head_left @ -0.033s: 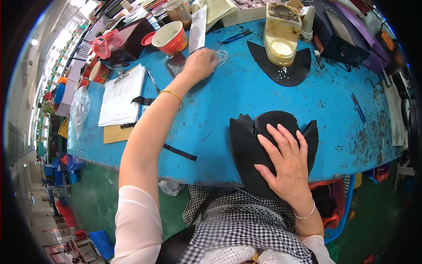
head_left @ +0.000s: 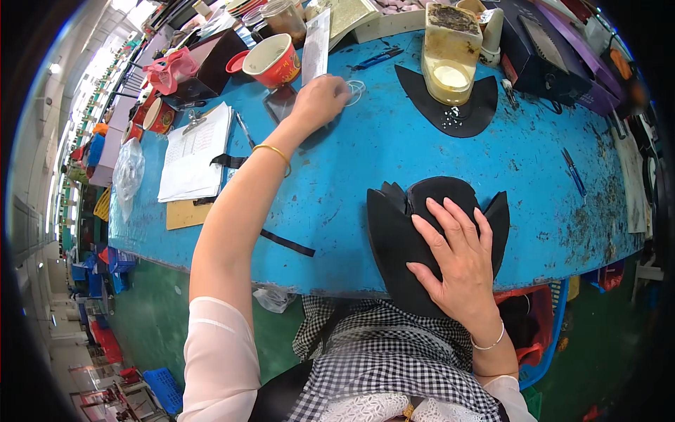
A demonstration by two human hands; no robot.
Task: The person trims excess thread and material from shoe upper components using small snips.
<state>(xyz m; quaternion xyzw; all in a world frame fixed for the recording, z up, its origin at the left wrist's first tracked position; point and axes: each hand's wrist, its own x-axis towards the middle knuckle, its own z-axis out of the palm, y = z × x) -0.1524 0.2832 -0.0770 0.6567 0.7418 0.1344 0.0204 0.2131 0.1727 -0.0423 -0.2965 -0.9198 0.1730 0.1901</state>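
My right hand [head_left: 457, 257] lies with spread fingers on a stack of black, curved, flat pieces [head_left: 397, 243], pressing them at the table's near edge. The pieces have pointed sides and a rounded middle, and their lower end hangs over the edge. My left hand [head_left: 320, 102] reaches to the far middle of the table, its fingers curled down. What they hold, if anything, is hidden beneath the hand. Just beside it are a loop of thin white cord [head_left: 357, 91], a dark flat glossy object [head_left: 280, 104] and a long pale strip [head_left: 316, 46].
A worn blue table [head_left: 337, 183] carries a clipboard with papers [head_left: 197, 151], a red-and-white tub [head_left: 273, 62] and a black strap [head_left: 288, 243]. Further back, a stained pale container [head_left: 453, 53] stands on another black piece [head_left: 481, 112]. A pen-like tool [head_left: 574, 172] lies right.
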